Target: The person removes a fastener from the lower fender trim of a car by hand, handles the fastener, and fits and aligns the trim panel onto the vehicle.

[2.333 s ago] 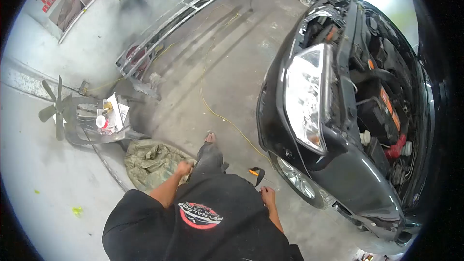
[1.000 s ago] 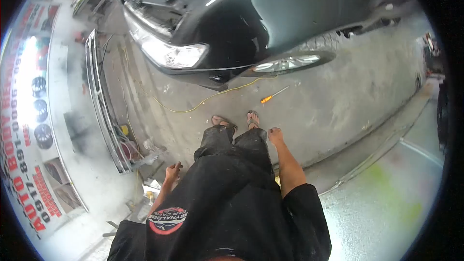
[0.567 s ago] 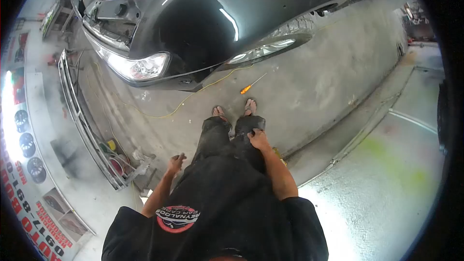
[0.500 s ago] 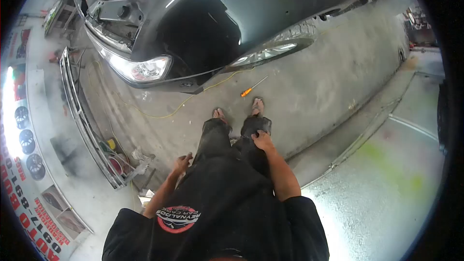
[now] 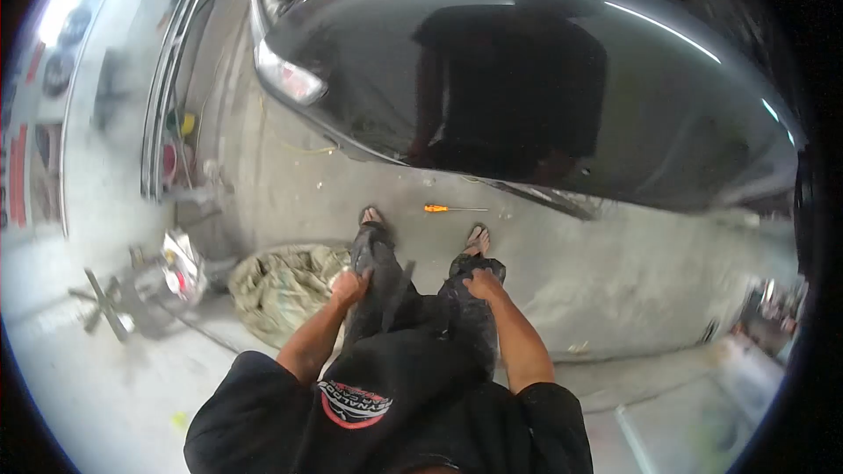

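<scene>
My left hand (image 5: 350, 285) is closed on the cloth of the dark trousers (image 5: 376, 254) at my left thigh. Near the right knee, my right hand (image 5: 481, 283) pinches the trouser fabric. A screwdriver (image 5: 436, 208) with an orange handle lies on the concrete floor just ahead of my sandalled feet, its shaft pointing right. Beyond it stands a dark, glossy car fender (image 5: 509, 79), which reflects a person's shape. Neither hand touches the screwdriver or the car.
A crumpled greenish sheet (image 5: 285, 290) lies on the floor at my left. Farther left are a metal frame (image 5: 167, 79), a metal stand (image 5: 104, 305) and a wall with posters. The headlight (image 5: 290, 79) is at the fender's left end. Assorted items (image 5: 777, 307) sit far right.
The view has turned right and come closer to the fender. My left hand has moved onto the trousers. My feet have stepped, and the greenish sheet has come into view.
</scene>
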Demonstrator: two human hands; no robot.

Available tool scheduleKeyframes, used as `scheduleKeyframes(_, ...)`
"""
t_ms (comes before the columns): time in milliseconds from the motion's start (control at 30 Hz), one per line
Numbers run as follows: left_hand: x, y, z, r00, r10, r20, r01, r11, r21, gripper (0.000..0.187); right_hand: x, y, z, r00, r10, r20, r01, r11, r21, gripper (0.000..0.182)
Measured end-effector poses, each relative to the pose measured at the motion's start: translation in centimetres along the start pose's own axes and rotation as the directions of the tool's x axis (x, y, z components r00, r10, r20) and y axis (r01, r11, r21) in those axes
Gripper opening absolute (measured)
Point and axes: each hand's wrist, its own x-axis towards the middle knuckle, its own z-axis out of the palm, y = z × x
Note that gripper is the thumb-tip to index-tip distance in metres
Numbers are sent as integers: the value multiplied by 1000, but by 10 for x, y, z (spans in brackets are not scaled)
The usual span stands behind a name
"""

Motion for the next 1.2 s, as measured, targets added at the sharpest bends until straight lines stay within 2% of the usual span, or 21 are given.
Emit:
scheduleKeyframes(67, 28, -9, 31, 994, -86, -63, 77, 988, -136, 73, 26, 11, -34, 994, -94, 62, 100, 991, -94, 65)
scheduleKeyframes(100, 41, -14, 44, 992, -73, -102, 50, 976, -214, 68, 59, 20, -22, 973, -194, -127, 157, 955, -253, 60)
scheduleKeyframes(133, 58, -16, 54, 988, -53, -147, 9, 959, -282, 63, 118, 42, 11, 900, -315, -301, 179, 897, -405, 56)
scheduleKeyframes(167, 76, -14, 62, 981, -27, -195, -42, 939, -341, 58, 159, 53, 25, 779, -443, -443, 159, 824, -544, 52)
scheduleKeyframes(233, 115, -4, 78, 964, -31, -263, -95, 888, -450, 54, 126, -28, -46, 927, -347, -141, 310, 922, -232, 42)
scheduleKeyframes(300, 157, 5, 98, 943, -58, -328, -145, 815, -561, 51, 137, -82, -57, 839, -481, -255, 458, 876, -148, 37)
scheduleKeyframes(367, 203, 12, 116, 928, -59, -369, -184, 787, -588, 51, 188, -106, -49, 672, -654, -347, 640, 749, -173, 30)
scheduleKeyframes(467, 257, 17, 125, 938, -37, -344, -197, 761, -619, 49, 231, -152, -57, 476, -787, -392, 747, 597, -292, 26)
scheduleKeyframes(567, 307, 20, 127, 943, 1, -333, -215, 767, -605, 47, 278, -181, -70, 337, -831, -442, 802, 499, -327, 20)
scheduleKeyframes(667, 350, 16, 122, 936, 55, -348, -243, 816, -524, 45, 305, -204, -84, 257, -820, -512, 814, 469, -342, 18)
scheduleKeyframes(700, 356, 16, 114, 932, 65, -356, -253, 821, -513, 45, 309, -210, -91, 230, -829, -510, 792, 464, -396, 17)
scheduleKeyframes(733, 358, 17, 106, 929, 72, -362, -261, 823, -504, 44, 315, -214, -96, 172, -835, -523, 817, 417, -397, 16)
scheduleKeyframes(800, 361, 22, 85, 882, 137, -451, -363, 807, -466, 43, 330, -222, -102, 47, -830, -556, 866, 310, -391, 14)
scheduleKeyframes(833, 361, 23, 70, 850, 167, -499, -412, 801, -434, 42, 336, -223, -102, 27, -822, -569, 894, 275, -354, 11)
scheduleKeyframes(933, 353, 31, 39, 759, 148, -633, -510, 740, -439, 40, 353, -224, -104, -129, -800, -587, 896, 160, -414, 12)
scheduleKeyframes(1033, 347, 43, 19, 550, 141, -823, -628, 720, -296, 34, 357, -224, -106, -207, -787, -581, 874, 118, -471, 13)
scheduleKeyframes(1133, 357, 57, 15, 520, 149, -841, -650, 709, -276, 32, 353, -220, -105, -285, -763, -579, 867, 52, -496, 13)
scheduleKeyframes(1167, 372, 60, 18, 484, 196, -853, -677, 701, -223, 31, 352, -218, -102, -298, -749, -592, 873, 37, -486, 14)
scheduleKeyframes(1200, 381, 66, 19, 503, 228, -834, -667, 715, -207, 30, 350, -216, -101, -310, -731, -607, 877, 26, -479, 14)
